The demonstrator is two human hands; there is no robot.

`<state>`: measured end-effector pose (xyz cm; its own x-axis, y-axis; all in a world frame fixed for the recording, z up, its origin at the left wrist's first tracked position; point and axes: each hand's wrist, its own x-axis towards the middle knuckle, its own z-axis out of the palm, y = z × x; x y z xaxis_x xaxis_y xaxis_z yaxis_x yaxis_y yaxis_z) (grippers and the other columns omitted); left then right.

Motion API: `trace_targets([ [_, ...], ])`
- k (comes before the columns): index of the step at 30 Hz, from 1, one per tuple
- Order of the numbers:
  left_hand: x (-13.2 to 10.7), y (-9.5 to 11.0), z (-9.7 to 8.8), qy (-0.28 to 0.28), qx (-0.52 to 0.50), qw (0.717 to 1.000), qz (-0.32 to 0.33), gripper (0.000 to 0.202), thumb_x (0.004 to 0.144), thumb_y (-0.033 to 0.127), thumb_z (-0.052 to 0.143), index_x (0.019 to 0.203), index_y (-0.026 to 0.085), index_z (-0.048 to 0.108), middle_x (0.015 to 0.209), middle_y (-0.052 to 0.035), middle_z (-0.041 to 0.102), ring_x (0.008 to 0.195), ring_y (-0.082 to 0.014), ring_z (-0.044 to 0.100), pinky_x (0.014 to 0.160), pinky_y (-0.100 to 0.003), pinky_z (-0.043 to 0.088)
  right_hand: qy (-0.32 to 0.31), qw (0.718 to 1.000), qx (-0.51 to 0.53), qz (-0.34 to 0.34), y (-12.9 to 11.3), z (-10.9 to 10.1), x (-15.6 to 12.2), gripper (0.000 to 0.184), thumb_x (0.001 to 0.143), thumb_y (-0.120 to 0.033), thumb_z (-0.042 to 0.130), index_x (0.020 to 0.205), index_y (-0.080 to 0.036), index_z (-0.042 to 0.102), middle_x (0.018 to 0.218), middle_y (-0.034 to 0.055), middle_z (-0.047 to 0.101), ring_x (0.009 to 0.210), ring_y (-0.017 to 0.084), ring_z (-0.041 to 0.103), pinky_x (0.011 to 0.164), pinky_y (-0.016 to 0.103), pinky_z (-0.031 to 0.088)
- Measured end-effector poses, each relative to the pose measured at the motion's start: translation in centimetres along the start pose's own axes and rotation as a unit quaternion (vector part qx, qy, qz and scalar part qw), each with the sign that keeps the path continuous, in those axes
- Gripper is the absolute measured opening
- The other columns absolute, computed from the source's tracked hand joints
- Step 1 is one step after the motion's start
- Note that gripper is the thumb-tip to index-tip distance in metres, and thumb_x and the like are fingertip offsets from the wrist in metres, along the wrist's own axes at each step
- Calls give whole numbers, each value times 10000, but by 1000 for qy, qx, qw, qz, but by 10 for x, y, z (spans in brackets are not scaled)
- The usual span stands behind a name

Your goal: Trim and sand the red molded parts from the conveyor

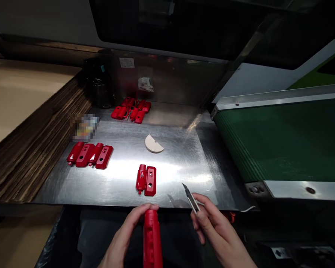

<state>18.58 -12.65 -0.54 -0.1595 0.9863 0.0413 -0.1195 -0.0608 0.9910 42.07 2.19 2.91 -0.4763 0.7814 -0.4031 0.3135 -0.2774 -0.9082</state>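
My left hand [130, 232] is closed around a red plastic part [152, 238], held upright just off the front edge of the metal table. In my right hand [212, 227] is a utility knife [192, 199], its blade out and pointing up and to the left. The knife and the held part are apart. Beyond my hands, a pair of red plastic pieces [146, 180] lies on the table. Further left rests a row of similar red pieces [89, 155], and a cluster of red molded parts [131, 109] sits at the back.
A pale half-round disc [153, 144] lies mid-table on the metal sheet [181, 149]. Stacked cardboard [44, 137] borders the left side, with a dark bottle [102, 89] behind it. A green conveyor belt [284, 141] runs along the right. A blurred packet [85, 127] lies near the cardboard.
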Motion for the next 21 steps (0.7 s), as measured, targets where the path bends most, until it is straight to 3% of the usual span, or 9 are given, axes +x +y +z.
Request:
trace_targets([
  [2,-2,4,1,4,11,1000,-7,936,838,520,903,1650,360,464,1630,-133,573,1528,-417,508,1317,-557,307,-60,998,-5,-3,-9,0,3,439,1084,-672,544,1215,-256,595,916,5,644,815,196,643,807,348,509],
  [5,-3,16,1,0,19,1000,14,855,887,532,850,1641,342,492,1612,-136,587,1512,-410,524,1302,-541,343,-141,988,-70,-1,-27,1,4,395,1115,-644,486,1158,-267,592,1042,34,656,966,216,632,914,367,499],
  [9,-3,33,-1,0,35,999,20,760,926,570,798,1605,337,547,1600,-122,603,1505,-391,535,1288,-491,381,-232,964,-129,30,-53,7,7,462,1116,-689,427,1357,-307,522,863,-35,544,771,171,540,714,288,481],
  [11,-5,38,-3,-3,46,999,16,723,937,561,796,1593,376,557,1595,-92,617,1503,-365,542,1272,-436,405,-277,950,-146,7,-65,14,10,434,1127,-669,416,1220,-288,603,822,-37,565,741,160,559,696,273,477],
  [14,-9,42,-4,-3,66,998,18,703,944,525,798,1593,408,557,1578,-74,643,1487,-342,562,1266,-407,408,-295,932,-210,-27,-80,21,11,458,1144,-627,393,1014,-275,654,907,-1,685,849,183,660,806,287,513],
  [16,-12,42,-5,3,78,997,17,694,948,490,803,1594,398,564,1566,-82,654,1483,-349,564,1268,-430,408,-282,926,-246,-38,-84,20,8,421,1139,-615,415,1098,-309,701,1057,18,735,1012,222,689,923,307,530],
  [18,-14,40,-7,7,82,996,15,713,931,474,830,1590,354,584,1557,-111,658,1481,-380,564,1267,-474,417,-285,925,-248,-29,-83,16,5,384,1123,-615,468,1295,-370,707,1237,30,732,1150,259,680,1012,342,541],
  [21,-15,33,-10,9,70,997,11,791,871,481,884,1584,287,600,1559,-157,643,1481,-426,558,1276,-532,407,-288,936,-203,-6,-76,11,3,488,1103,-628,508,1524,-404,612,1342,62,710,1122,274,703,1015,397,577],
])
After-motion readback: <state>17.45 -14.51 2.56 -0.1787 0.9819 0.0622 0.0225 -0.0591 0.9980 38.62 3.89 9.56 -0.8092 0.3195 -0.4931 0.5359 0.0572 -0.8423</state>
